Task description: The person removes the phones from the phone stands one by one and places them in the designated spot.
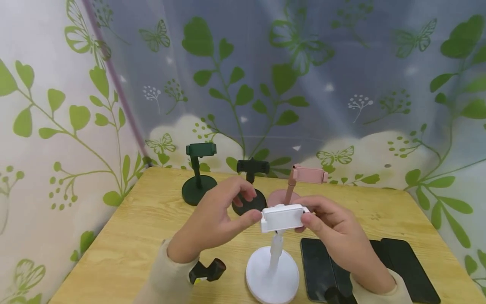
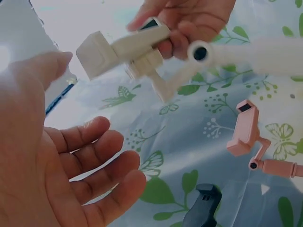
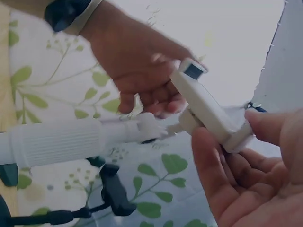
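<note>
A white phone stand (image 1: 272, 270) stands upright on the table, its clamp head (image 1: 282, 218) raised between both hands. My right hand (image 1: 338, 232) pinches the right end of that head, thumb in front and fingers behind, as the right wrist view also shows. At the opposite end is my left hand (image 1: 212, 219). Its thumb tip comes close to the clamp, while the other fingers (image 2: 102, 156) are spread in a loose curve with nothing held. Seen from the left wrist, a small gap separates the left thumb from the white head (image 2: 120, 49).
Behind the hands stand a green phone stand (image 1: 199, 188), a black one (image 1: 252, 166) and a pink one (image 1: 309, 174). Dark flat phones (image 1: 315, 270) lie on the wooden table (image 1: 125, 236) at the right, partly under my right hand. A patterned curtain (image 1: 243, 84) hangs behind the table.
</note>
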The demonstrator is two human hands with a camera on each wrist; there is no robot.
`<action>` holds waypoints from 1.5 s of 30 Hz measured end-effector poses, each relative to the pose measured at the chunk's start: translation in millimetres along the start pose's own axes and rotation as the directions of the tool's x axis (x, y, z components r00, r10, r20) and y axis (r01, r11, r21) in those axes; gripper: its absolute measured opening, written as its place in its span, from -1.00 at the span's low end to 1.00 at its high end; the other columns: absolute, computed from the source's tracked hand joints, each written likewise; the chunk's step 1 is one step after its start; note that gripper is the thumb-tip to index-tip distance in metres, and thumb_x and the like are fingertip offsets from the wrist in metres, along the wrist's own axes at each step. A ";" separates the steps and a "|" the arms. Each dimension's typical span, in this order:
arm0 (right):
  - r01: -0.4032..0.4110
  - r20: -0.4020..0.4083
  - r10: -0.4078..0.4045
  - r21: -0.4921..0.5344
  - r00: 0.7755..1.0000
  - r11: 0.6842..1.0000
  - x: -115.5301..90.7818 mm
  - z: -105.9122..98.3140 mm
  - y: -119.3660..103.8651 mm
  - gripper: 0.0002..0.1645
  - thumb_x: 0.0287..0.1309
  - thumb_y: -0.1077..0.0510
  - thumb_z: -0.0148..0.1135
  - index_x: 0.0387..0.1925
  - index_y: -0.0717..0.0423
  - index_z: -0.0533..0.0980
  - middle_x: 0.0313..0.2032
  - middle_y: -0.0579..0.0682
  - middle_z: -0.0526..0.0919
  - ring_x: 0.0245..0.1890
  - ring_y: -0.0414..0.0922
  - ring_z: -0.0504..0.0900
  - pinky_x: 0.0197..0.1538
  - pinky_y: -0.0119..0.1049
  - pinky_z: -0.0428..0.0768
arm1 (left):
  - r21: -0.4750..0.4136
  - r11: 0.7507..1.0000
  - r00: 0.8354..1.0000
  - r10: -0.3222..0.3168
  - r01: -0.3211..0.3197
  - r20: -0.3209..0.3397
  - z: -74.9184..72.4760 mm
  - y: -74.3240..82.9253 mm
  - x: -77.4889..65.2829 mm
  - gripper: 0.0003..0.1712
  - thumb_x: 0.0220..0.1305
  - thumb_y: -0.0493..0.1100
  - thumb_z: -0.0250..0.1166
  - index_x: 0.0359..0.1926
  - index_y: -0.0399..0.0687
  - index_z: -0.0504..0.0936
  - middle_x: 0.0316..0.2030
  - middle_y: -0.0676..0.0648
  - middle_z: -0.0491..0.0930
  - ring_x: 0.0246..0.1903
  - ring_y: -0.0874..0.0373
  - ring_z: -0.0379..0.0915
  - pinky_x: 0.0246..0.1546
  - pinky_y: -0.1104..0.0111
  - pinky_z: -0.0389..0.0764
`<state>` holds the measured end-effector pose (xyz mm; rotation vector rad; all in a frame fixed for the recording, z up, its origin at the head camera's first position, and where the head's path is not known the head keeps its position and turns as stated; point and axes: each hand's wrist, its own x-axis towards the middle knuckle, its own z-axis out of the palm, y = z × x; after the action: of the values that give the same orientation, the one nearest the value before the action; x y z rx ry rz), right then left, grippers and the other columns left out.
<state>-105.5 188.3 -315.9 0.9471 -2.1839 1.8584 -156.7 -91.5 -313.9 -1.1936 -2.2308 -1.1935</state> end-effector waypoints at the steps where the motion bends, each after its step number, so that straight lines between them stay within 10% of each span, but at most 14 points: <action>1: 0.009 -0.012 -0.009 0.036 1.000 0.999 -3.0 -2.1 -1.0 -0.55 0.51 0.47 -0.07 0.25 0.16 0.52 0.01 -0.06 0.69 -0.16 -0.14 0.70 -0.08 -0.30 0.71 | -0.001 1.000 1.000 0.008 -0.008 -0.007 0.2 -0.7 0.9 -0.53 0.46 0.27 0.23 -0.03 -0.03 0.55 -0.17 0.07 0.58 -0.21 0.25 0.50 -0.21 0.36 0.62; 9: 0.041 -0.137 -0.014 0.196 0.990 0.980 -32.4 -31.3 -24.5 -0.54 0.54 0.51 -0.24 0.32 0.40 0.40 0.10 0.09 0.64 -0.12 -0.06 0.67 -0.02 -0.29 0.67 | -0.043 0.999 0.999 -0.015 0.016 0.031 -0.2 2.4 3.3 -0.68 0.44 0.14 0.33 -0.05 0.04 0.55 -0.20 0.10 0.56 -0.22 0.20 0.51 -0.19 0.36 0.61; 15: -0.009 -0.193 0.028 0.098 0.981 0.995 -38.7 -66.0 -43.5 -0.55 0.54 0.52 -0.25 0.34 0.45 0.35 0.14 0.11 0.58 -0.10 -0.06 0.65 0.01 -0.31 0.63 | 0.040 0.984 0.980 -0.174 0.171 0.094 -0.4 -0.6 6.4 -0.55 0.38 0.02 0.40 0.16 0.00 0.48 -0.09 0.10 0.52 -0.12 0.25 0.45 -0.09 0.30 0.55; 19: -0.003 -0.255 0.024 0.082 0.967 0.997 -30.5 -85.8 -46.1 -0.60 0.53 0.51 -0.18 0.28 0.53 0.36 0.10 0.14 0.59 -0.15 -0.05 0.67 0.01 -0.37 0.62 | 0.052 0.984 0.979 -0.174 0.169 0.108 -0.5 -3.5 5.3 -0.62 0.40 -0.03 0.39 0.13 0.02 0.51 -0.06 0.10 0.52 -0.09 0.25 0.43 -0.05 0.28 0.54; 25: -0.050 -0.499 0.024 -0.038 0.866 0.998 -12.0 -98.4 -36.8 -0.62 0.53 0.26 0.06 0.24 0.37 0.49 0.05 0.06 0.63 -0.17 -0.14 0.67 -0.13 -0.48 0.65 | 0.085 0.994 0.998 -0.060 0.062 -0.027 -4.3 -5.7 0.6 -0.75 0.39 -0.15 0.39 0.01 -0.01 0.56 -0.09 0.07 0.55 -0.06 0.18 0.46 0.03 0.21 0.53; 30: -0.142 -0.622 0.061 -0.081 0.781 0.987 1.4 -110.7 -14.7 -0.64 0.48 0.10 0.17 0.18 0.19 0.53 -0.03 -0.02 0.60 -0.19 -0.17 0.59 -0.37 -0.46 0.68 | 0.049 0.994 0.995 -0.092 0.094 -0.040 -4.7 -5.3 -0.9 -0.64 0.40 -0.17 0.38 0.13 -0.08 0.50 -0.11 0.08 0.54 -0.06 0.18 0.46 0.04 0.23 0.53; 40: -0.124 -0.687 0.067 -0.033 0.723 0.992 18.9 -143.5 42.4 -0.71 0.50 0.15 0.14 0.14 0.18 0.52 -0.04 -0.03 0.58 -0.27 -0.22 0.69 -0.10 -0.54 0.65 | 0.066 0.990 0.992 -0.124 0.125 -0.011 3.0 -2.8 3.8 -0.62 0.44 -0.12 0.34 0.19 -0.03 0.50 -0.12 0.09 0.55 -0.11 0.23 0.48 -0.12 0.25 0.53; 45: -0.105 -0.668 0.068 -0.015 0.741 0.994 23.7 -146.1 54.5 -0.66 0.51 0.14 0.13 0.18 0.22 0.49 0.00 -0.03 0.56 -0.25 -0.22 0.70 -0.05 -0.55 0.63 | 0.070 0.991 0.993 -0.117 0.117 -0.008 6.5 -3.2 6.0 -0.62 0.41 -0.12 0.37 0.17 -0.02 0.52 -0.14 0.11 0.54 -0.11 0.23 0.48 -0.14 0.29 0.55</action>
<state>-196.5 317.2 -316.1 0.1007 -1.8161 1.7807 -162.3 -84.1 -315.6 -1.0452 -2.3478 -1.1482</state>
